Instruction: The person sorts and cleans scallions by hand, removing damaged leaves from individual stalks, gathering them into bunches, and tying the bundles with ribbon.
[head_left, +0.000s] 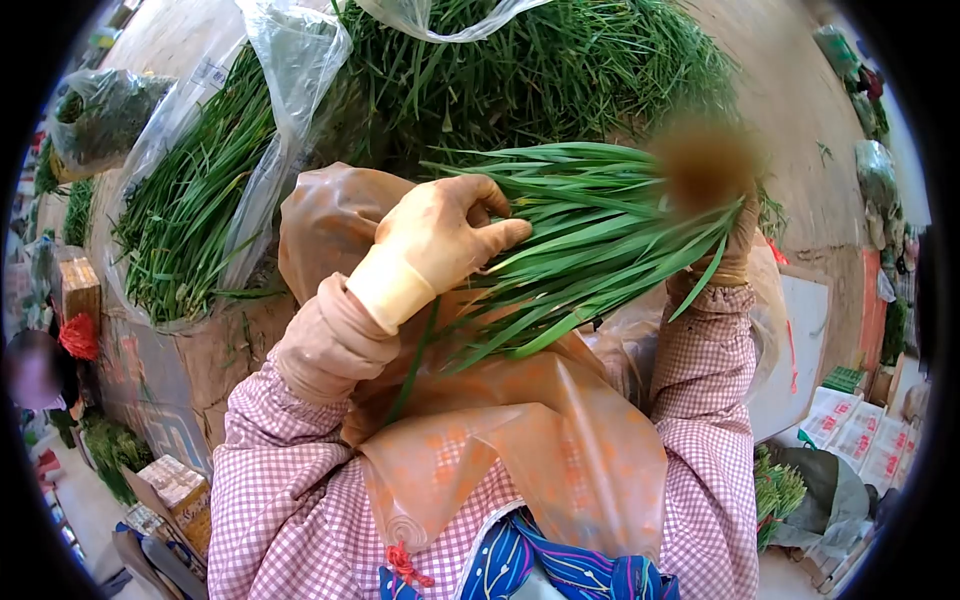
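A loose bunch of garlic chives [590, 235], long flat green leaves, spreads sideways above my lap. My left hand [437, 240], in a tan rubber glove, is at the bunch's left end with fingers curled and thumb over the leaves. One chive leaf [413, 365] hangs below that hand. My right hand [738, 240], also gloved, grips the right end of the bunch; a round brown blur hides most of its fingers. Beneath both hands lies a translucent orange-brown plastic apron [530, 430].
A large heap of chives [540, 70] lies straight ahead. To the left, a clear plastic bag [290, 70] holds more chives. A pale board [800, 320] stands at the right, near stacked white boxes [850, 430]. Farther left are another filled bag [110, 110] and cardboard boxes [175, 490].
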